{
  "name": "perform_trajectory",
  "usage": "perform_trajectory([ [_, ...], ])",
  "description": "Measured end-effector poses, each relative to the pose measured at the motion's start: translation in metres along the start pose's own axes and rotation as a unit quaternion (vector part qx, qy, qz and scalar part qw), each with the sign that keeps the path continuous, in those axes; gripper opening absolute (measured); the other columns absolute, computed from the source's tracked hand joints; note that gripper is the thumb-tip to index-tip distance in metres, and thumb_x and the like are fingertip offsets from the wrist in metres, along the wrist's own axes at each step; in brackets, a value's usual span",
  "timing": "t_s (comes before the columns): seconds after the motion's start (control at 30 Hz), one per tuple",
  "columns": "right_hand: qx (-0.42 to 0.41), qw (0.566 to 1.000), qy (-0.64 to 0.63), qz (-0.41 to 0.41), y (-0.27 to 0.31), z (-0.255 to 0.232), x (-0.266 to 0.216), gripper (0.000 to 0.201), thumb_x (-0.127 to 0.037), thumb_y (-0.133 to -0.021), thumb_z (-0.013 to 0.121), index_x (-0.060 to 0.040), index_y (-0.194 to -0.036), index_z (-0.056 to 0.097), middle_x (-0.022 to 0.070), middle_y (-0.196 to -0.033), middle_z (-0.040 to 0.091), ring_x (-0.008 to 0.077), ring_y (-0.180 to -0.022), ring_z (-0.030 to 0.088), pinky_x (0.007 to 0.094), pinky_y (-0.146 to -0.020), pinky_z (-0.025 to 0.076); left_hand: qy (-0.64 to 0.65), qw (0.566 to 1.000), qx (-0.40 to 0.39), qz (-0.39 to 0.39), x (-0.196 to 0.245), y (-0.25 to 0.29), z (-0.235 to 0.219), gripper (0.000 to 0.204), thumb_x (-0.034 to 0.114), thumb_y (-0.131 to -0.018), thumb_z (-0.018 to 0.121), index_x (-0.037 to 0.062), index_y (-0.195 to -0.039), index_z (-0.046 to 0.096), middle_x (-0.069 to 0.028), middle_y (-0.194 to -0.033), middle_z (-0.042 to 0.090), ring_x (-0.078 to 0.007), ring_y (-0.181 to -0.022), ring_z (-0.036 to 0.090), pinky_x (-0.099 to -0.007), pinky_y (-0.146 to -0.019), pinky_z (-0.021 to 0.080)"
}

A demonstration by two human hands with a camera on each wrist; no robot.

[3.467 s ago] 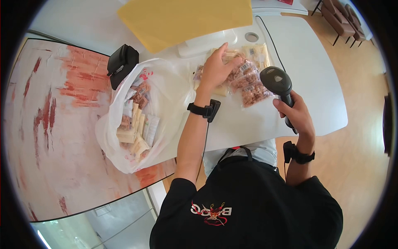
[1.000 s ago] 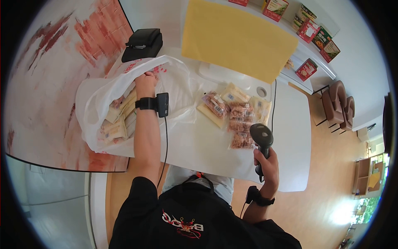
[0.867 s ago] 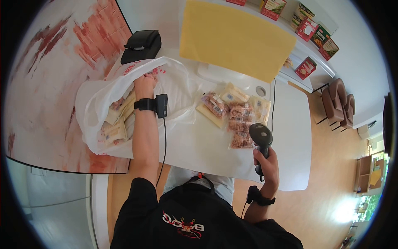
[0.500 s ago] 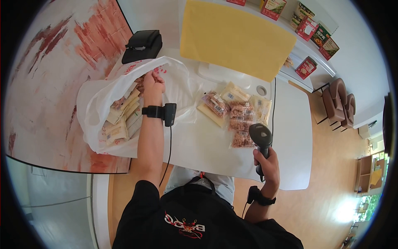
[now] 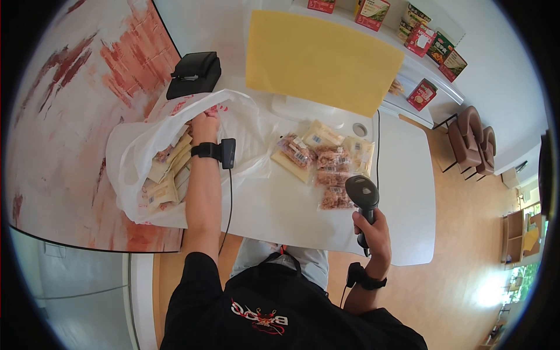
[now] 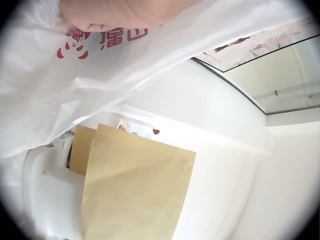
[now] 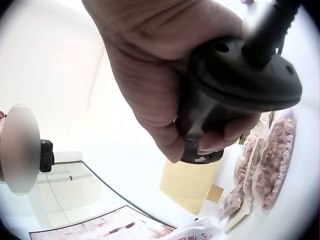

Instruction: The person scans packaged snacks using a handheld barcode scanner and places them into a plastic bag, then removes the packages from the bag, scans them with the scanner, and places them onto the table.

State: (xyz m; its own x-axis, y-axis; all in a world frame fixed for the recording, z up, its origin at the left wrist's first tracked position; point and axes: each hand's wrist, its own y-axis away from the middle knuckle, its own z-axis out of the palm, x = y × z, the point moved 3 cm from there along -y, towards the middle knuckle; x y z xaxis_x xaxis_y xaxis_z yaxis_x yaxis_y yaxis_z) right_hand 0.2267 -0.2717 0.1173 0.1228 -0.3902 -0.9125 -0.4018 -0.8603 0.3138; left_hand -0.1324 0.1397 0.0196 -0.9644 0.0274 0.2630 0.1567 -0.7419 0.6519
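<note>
My left hand (image 5: 205, 127) reaches into the mouth of a white plastic bag (image 5: 125, 169) at the left, its fingers mostly hidden. Inside the bag lie several pale flat packets (image 5: 163, 192). In the left wrist view, the edge of the left hand (image 6: 120, 14) overlaps the bag's red print; I cannot tell whether it holds anything. My right hand (image 5: 376, 234) grips the handle of a black barcode scanner (image 5: 363, 195), head up, over the table's front. Just behind the scanner lie clear packets of brownish pieces (image 5: 333, 175) and pale packets (image 5: 357, 153), with barcode labels showing.
A yellow sheet (image 5: 321, 58) stands upright behind the packets, above a white base (image 5: 306, 109). A black boxy device (image 5: 194, 74) sits behind the bag. A dark cable (image 5: 378, 143) crosses the white table (image 5: 408, 192). Product boxes (image 5: 421, 39) line a shelf at the back right.
My left hand has left the packets on the table and gone into the bag; it drew back slightly, then went in again. The scanner stays in my right hand. The head view has shifted.
</note>
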Motion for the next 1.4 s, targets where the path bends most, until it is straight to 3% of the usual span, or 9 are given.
perform_trajectory([
  [0.07, -0.001, 1.0, 0.001, 0.001, 0.0, 0.001, 0.0, 0.031, -0.024, -0.086, 0.07, 0.0001, -0.104, 0.06, 0.0003, -0.07, 0.056, 0.0084, -0.061, 0.051, 0.024, -0.057, 0.04, -0.023, 0.997, -0.07, 0.024, 0.0, -0.008, -0.003, 0.012, 0.025, -0.091, 0.066, 0.0158, -0.084, 0.063, 0.0038, -0.071, 0.06, -0.0061, -0.056, 0.053, -0.0156, -0.045, 0.038],
  [0.23, -0.013, 1.0, -0.019, -0.007, -0.007, 0.003, 0.011, 0.03, -0.023, -0.087, 0.069, -0.0002, -0.104, 0.061, 0.0004, -0.069, 0.056, 0.0084, -0.061, 0.052, 0.0237, -0.056, 0.04, -0.059, 0.997, -0.036, 0.033, -0.041, 0.083, -0.047, 0.006, 0.022, -0.086, 0.059, 0.0166, -0.082, 0.059, 0.0025, -0.072, 0.056, -0.0097, -0.059, 0.056, -0.0235, -0.051, 0.045],
  [0.37, -0.01, 1.0, -0.018, 0.004, -0.008, 0.01, 0.005, 0.031, -0.028, -0.084, 0.073, -0.0017, -0.094, 0.06, 0.0003, -0.068, 0.057, 0.0073, -0.061, 0.053, 0.0237, -0.055, 0.04, -0.122, 0.987, -0.1, 0.033, -0.081, 0.174, -0.08, 0.013, 0.021, -0.083, 0.055, 0.01, -0.091, 0.054, -0.006, -0.096, 0.057, -0.0216, -0.09, 0.061, -0.032, -0.08, 0.054],
  [0.5, -0.014, 1.0, -0.013, 0.003, -0.007, 0.01, 0.005, 0.032, -0.03, -0.084, 0.073, -0.0024, -0.093, 0.06, 0.0003, -0.068, 0.057, 0.0071, -0.061, 0.052, 0.0236, -0.055, 0.039, -0.209, 0.956, -0.205, 0.002, -0.109, 0.187, -0.089, 0.029, 0.024, -0.085, 0.051, 0.0032, -0.104, 0.056, -0.0089, -0.103, 0.061, -0.0255, -0.1, 0.061, -0.0394, -0.091, 0.054],
  [0.77, -0.008, 0.998, -0.061, -0.02, -0.005, 0.004, 0.007, 0.029, -0.029, -0.085, 0.072, -0.0029, -0.09, 0.059, 0.0003, -0.067, 0.056, 0.0073, -0.06, 0.052, 0.0233, -0.055, 0.039, -0.2, 0.838, -0.407, -0.304, -0.148, 0.176, -0.053, 0.05, 0.028, -0.091, 0.04, -0.0075, -0.124, 0.052, -0.0199, -0.121, 0.064, -0.0329, -0.109, 0.065, -0.0455, -0.096, 0.054],
  [0.97, -0.05, 0.986, -0.149, -0.056, -0.004, 0.002, 0.004, 0.025, -0.025, -0.087, 0.071, -0.0034, -0.09, 0.059, -0.0007, -0.067, 0.056, 0.0068, -0.059, 0.052, 0.0233, -0.054, 0.04, -0.324, 0.793, -0.456, -0.241, -0.168, 0.159, -0.064, 0.045, 0.028, -0.092, 0.042, -0.0021, -0.122, 0.055, -0.0148, -0.115, 0.066, -0.0275, -0.095, 0.068, -0.0428, -0.079, 0.059],
  [1.03, -0.073, 0.985, -0.147, -0.056, -0.005, 0.003, 0.004, 0.046, -0.028, -0.085, 0.073, 0.0006, -0.117, 0.055, 0.0014, -0.076, 0.056, 0.0079, -0.061, 0.053, 0.0227, -0.055, 0.041, -0.333, 0.791, -0.45, -0.246, -0.168, 0.16, -0.067, 0.043, 0.026, -0.091, 0.044, -0.0014, -0.122, 0.056, -0.0134, -0.116, 0.066, -0.0269, -0.099, 0.066, -0.0421, -0.082, 0.057],
  [1.13, -0.078, 0.979, -0.178, -0.063, -0.005, 0.009, -0.003, 0.023, -0.024, -0.087, 0.072, -0.0044, -0.091, 0.059, -0.0011, -0.066, 0.056, 0.0065, -0.058, 0.052, 0.0224, -0.054, 0.04, -0.365, 0.775, -0.462, -0.23, -0.169, 0.163, -0.07, 0.039, 0.023, -0.091, 0.047, 0.0007, -0.121, 0.057, -0.0103, -0.117, 0.065, -0.0236, -0.104, 0.063, -0.0388, -0.089, 0.052],
  [1.4, -0.115, 0.981, -0.148, -0.039, -0.006, 0.028, -0.015, 0.026, -0.026, -0.086, 0.075, -0.0047, -0.091, 0.061, -0.0013, -0.067, 0.057, 0.0069, -0.059, 0.053, 0.0237, -0.054, 0.041, -0.427, 0.715, -0.51, -0.216, -0.169, 0.16, -0.076, 0.038, 0.023, -0.091, 0.049, 0.0012, -0.121, 0.06, -0.0049, -0.11, 0.067, -0.0133, -0.099, 0.063, -0.0287, -0.091, 0.048],
])
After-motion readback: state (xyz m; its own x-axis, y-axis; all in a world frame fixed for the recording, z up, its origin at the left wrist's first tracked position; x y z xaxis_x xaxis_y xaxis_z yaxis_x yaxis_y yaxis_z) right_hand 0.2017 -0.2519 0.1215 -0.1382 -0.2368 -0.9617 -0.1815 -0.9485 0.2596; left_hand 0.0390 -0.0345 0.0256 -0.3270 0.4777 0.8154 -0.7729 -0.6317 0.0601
